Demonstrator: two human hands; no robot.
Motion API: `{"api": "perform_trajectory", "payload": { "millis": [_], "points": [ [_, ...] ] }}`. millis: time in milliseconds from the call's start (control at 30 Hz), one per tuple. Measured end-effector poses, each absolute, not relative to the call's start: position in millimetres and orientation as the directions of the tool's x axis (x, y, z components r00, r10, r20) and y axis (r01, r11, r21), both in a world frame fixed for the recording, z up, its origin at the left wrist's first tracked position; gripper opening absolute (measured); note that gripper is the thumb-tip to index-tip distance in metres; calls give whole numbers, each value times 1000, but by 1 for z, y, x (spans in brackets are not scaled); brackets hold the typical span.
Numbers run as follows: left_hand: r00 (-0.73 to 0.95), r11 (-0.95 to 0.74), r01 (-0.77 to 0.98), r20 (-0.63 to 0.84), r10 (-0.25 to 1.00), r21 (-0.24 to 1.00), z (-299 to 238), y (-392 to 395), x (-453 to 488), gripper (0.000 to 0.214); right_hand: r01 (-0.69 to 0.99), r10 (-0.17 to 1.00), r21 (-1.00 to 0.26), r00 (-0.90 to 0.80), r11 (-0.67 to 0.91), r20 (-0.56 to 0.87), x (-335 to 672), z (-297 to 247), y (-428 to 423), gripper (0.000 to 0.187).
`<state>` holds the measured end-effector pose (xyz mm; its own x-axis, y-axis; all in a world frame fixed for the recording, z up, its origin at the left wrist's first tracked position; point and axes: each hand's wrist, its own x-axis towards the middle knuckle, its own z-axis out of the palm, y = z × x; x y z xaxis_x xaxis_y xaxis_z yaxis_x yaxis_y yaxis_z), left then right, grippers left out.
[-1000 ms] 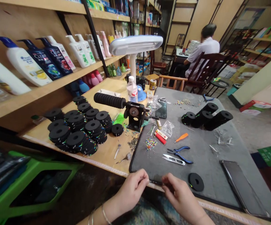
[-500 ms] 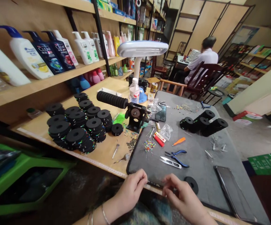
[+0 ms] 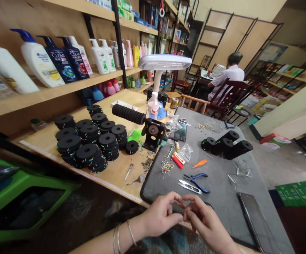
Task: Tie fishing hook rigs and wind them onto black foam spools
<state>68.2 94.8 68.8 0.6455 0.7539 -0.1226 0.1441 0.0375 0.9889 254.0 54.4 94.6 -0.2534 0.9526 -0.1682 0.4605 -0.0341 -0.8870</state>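
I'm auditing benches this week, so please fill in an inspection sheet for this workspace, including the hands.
Surface: wooden table, partly covered by a gray mat.
Tools near the hands: metal snips and blue-handled pliers, lying on the mat.
Clutter: small colored beads, an orange-handled tool and a clear plastic bag on the mat; stacked black discs on the wood.
Hands: left hand and right hand close together at the near edge; whether they hold anything is too small to tell.
Cables: nothing seen.
Surroundings: shelved pump bottles at left; a seated person beyond the table.
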Motion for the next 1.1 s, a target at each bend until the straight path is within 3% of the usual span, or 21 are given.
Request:
{"api": "perform_trajectory", "payload": {
  "millis": [67, 167, 333, 500, 933, 1100],
  "points": [
    [672, 93, 76, -120, 730, 993, 70, 95, 78, 21, 486, 955, -873, -245, -28, -167, 256, 96, 53, 24],
    [648, 12, 111, -82, 757, 994, 70, 96, 85, 7, 535, 953, -845, -247, -18, -177, 260, 99, 51, 24],
    [624, -178, 258, -23, 781, 950, 70, 97, 83, 11, 664, 961, -746, -230, 40, -153, 265, 99, 50, 8],
    [664, -229, 315, -41, 746, 921, 73, 98, 84, 11, 701, 971, -709, -212, 70, -113, 268, 90, 50, 20],
    [691, -60, 192, -92, 717, 979, 59, 99, 85, 8, 566, 981, -824, -141, -31, -134, 281, 79, 46, 23],
    [701, 71, 131, -143, 699, 989, 61, 99, 89, 22, 565, 981, -825, -156, -5, -113, 277, 80, 45, 22]
  ]
}}
